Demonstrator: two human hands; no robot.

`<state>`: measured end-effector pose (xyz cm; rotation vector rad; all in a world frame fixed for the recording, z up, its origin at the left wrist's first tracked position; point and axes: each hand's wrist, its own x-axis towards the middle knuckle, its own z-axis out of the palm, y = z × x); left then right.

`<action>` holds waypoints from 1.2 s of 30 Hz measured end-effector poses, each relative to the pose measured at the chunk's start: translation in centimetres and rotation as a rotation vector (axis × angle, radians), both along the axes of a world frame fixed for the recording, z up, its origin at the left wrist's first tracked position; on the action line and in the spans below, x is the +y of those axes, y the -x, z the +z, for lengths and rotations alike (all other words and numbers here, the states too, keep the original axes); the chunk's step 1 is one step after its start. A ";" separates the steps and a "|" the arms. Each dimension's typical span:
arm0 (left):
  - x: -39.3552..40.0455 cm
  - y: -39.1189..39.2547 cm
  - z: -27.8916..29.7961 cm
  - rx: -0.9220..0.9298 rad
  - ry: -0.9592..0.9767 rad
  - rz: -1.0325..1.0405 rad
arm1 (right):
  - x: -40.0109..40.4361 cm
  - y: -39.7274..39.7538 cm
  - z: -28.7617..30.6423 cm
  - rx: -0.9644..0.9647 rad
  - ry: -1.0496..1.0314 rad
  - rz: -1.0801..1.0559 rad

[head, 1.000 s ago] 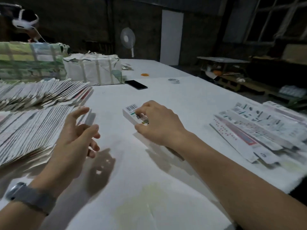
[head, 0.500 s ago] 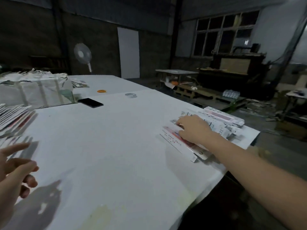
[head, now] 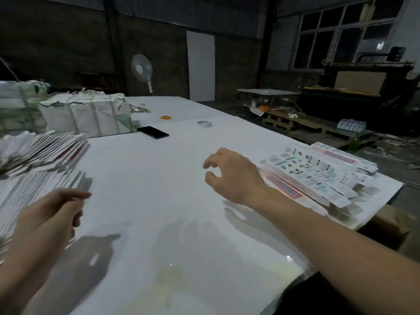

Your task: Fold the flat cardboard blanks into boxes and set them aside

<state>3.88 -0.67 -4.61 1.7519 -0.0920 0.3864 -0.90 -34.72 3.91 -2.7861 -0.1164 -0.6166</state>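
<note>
Hovering right hand (head: 234, 176) (empty) beside boxes (head: 318, 173)

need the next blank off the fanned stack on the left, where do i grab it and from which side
Take the top blank by its free right-hand edge, coming in from the right with the left hand. The blanks lie flat and overlapped like shingles, so only those staggered edges facing the bare table stick out for a pinch. Both hands are empty; the right hand is farther away, near the folded boxes.
</note>
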 end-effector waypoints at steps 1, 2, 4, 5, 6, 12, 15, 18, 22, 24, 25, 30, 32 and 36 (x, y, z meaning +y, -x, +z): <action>-0.1 0.8 0.7 -0.020 -0.002 0.048 | 2.5 0.0 0.0 0.006 -0.045 0.084; -0.5 1.6 1.7 -0.047 -0.017 0.068 | 5.0 -0.1 0.0 0.013 -0.089 0.164; -0.9 3.0 3.0 -0.135 -0.135 0.135 | 9.8 -0.1 -0.1 0.029 -0.166 0.300; -0.8 3.4 3.6 -0.183 -0.220 0.178 | 12.1 -0.2 -0.1 0.039 -0.202 0.356; -0.8 3.9 4.2 -0.222 -0.302 0.221 | 14.3 -0.3 -0.1 0.047 -0.236 0.405; 3.2 3.8 4.8 -0.227 -0.923 0.547 | 23.0 -1.4 -0.2 0.027 -0.445 0.567; 5.2 3.7 4.9 0.316 -1.086 0.575 | 24.0 -1.8 -1.6 -0.002 -0.508 0.574; 5.9 3.5 4.5 0.508 -1.029 0.478 | 23.4 -2.3 -3.6 -0.008 -0.532 0.556; 6.1 3.5 4.5 0.331 -1.163 0.460 | 22.5 -3.6 -5.2 0.026 -0.504 0.535; 6.1 3.5 4.7 0.219 -1.104 0.444 | 22.3 -4.0 -5.4 0.034 -0.521 0.509; 6.0 3.5 4.8 0.173 -1.079 0.432 | 22.3 -4.1 -5.4 0.035 -0.525 0.508; 5.1 3.5 4.8 0.132 -1.054 0.391 | 22.4 -4.0 -5.5 0.042 -0.544 0.522; 4.8 3.5 4.8 0.080 -1.016 0.422 | 22.3 -4.0 -5.5 0.049 -0.557 0.518; 3.1 4.0 5.1 -0.168 -0.929 0.471 | 22.2 -4.1 -5.5 0.058 -0.595 0.500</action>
